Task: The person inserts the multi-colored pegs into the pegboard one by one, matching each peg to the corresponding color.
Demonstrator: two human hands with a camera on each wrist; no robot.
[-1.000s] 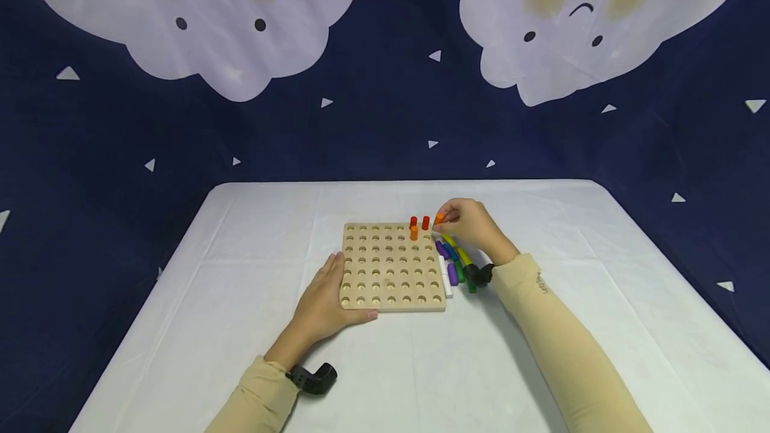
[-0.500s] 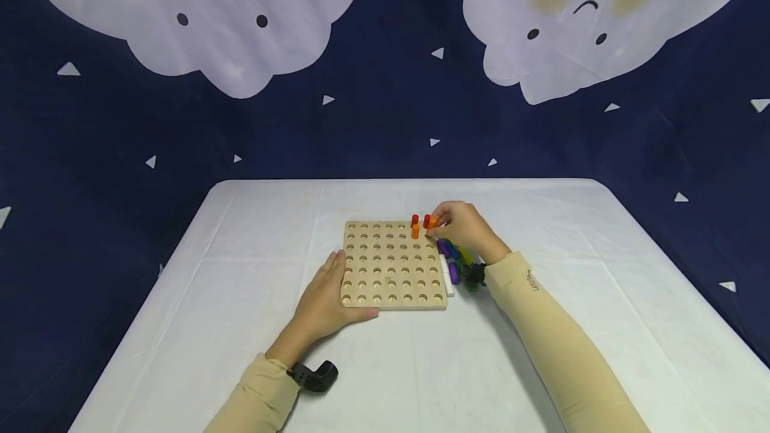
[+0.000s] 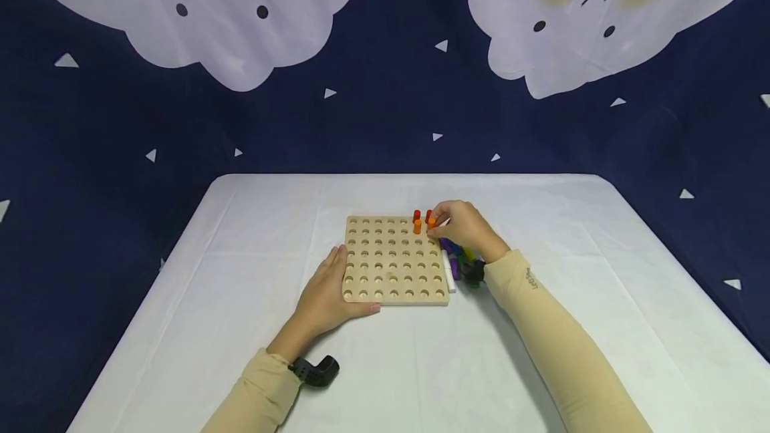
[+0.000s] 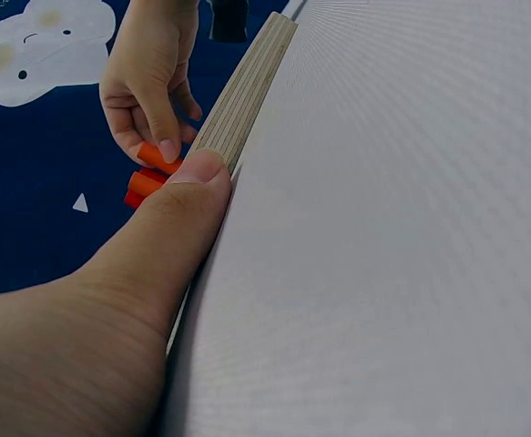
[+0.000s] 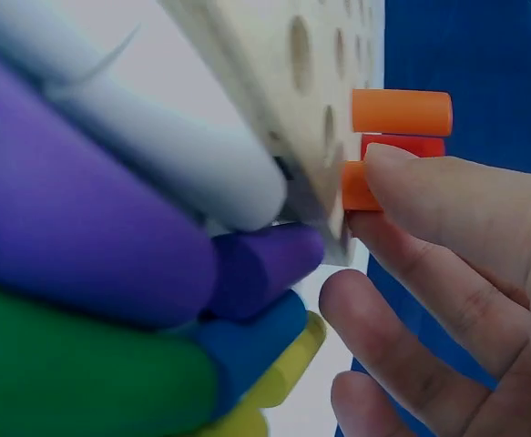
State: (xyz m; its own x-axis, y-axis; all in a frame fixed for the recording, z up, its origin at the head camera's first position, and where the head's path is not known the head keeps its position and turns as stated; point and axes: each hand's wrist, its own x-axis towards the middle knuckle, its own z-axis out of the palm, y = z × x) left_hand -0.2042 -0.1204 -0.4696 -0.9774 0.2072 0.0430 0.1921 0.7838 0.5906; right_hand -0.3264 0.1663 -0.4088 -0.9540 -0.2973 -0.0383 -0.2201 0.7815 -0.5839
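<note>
A: ok so where's the peg sitting in those fingers?

B: Right hand (image 3: 468, 227) has the held orange peg (image 5: 358, 187) in a narrow pinch, thumb (image 5: 456, 196) on one side and index finger (image 5: 456, 291) on the other. The rest of the fingers curl loosely below, apart from it. Its base is right up against the wooden board (image 3: 392, 260), second row from the far edge, rightmost column. Can't tell how deep in the hole tho.

A: and the left hand (image 3: 325, 296)?

B: Pretty relaxed. Fingers fairly straight on the board's left edge, left thumb (image 4: 169, 223) along the near edge.

A: neighbors?

B: Another orange peg (image 3: 418, 226) stands just left of the pinched one, red pegs (image 3: 417, 215) in the row behind. White pegs (image 3: 450, 281), purple pegs (image 5: 74, 191), plus green, blue and yellow ones lie beside the right edge.
</note>
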